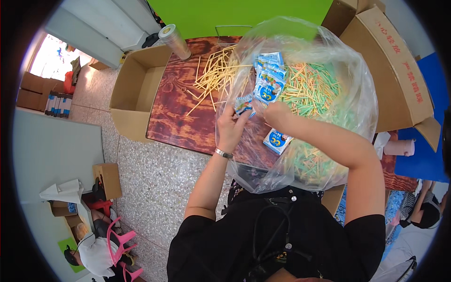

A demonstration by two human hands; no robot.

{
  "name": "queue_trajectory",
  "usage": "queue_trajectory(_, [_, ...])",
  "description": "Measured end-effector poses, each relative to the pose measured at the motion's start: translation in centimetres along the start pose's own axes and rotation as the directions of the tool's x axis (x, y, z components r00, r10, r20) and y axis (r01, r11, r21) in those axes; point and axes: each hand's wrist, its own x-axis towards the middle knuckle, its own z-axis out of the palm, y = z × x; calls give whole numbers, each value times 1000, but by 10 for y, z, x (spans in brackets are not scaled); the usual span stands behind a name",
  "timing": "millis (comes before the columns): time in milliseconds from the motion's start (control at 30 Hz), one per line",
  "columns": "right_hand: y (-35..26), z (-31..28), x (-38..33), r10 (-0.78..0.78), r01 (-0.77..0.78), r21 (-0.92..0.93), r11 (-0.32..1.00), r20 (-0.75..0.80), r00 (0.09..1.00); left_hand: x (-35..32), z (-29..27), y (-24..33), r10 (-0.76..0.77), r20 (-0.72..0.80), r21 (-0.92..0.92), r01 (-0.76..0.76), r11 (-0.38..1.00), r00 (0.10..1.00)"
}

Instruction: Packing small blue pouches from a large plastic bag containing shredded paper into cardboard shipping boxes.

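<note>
A small blue-and-white packet [244, 105] is pinched between the thumb and fingers of my left hand [231, 127]. My right hand [278, 115] is closed just right of it; its fingertips are hidden, so what they hold cannot be made out. A stack of similar packets [269, 84] lies just beyond my hands, and another packet [277, 140] lies below my right wrist. Right of the stack, a heap of thin green, yellow and orange sticks [310, 89] rests in a large clear plastic bag [359, 94] spread over the table. My right forearm crosses above the bag.
Pale yellow sticks [211, 77] lie loose on the reddish-brown table [178, 113]. A clear canister [174, 41] stands at the far left corner. Open cardboard boxes flank the table, one left [136, 82], one right [390, 61]. A pinkish roll [399, 147] lies at right. Other people sit farther off.
</note>
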Motion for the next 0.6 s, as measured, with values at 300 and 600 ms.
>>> queue_trajectory(300, [-25, 12, 9, 100, -27, -415, 910, 157, 983, 1, -1, -6, 367, 44, 441, -348, 828, 929])
queue_trajectory(600, [-59, 50, 14, 39, 54, -998, 15, 55, 998, 7, 3, -10, 472, 74, 511, -440, 738, 878])
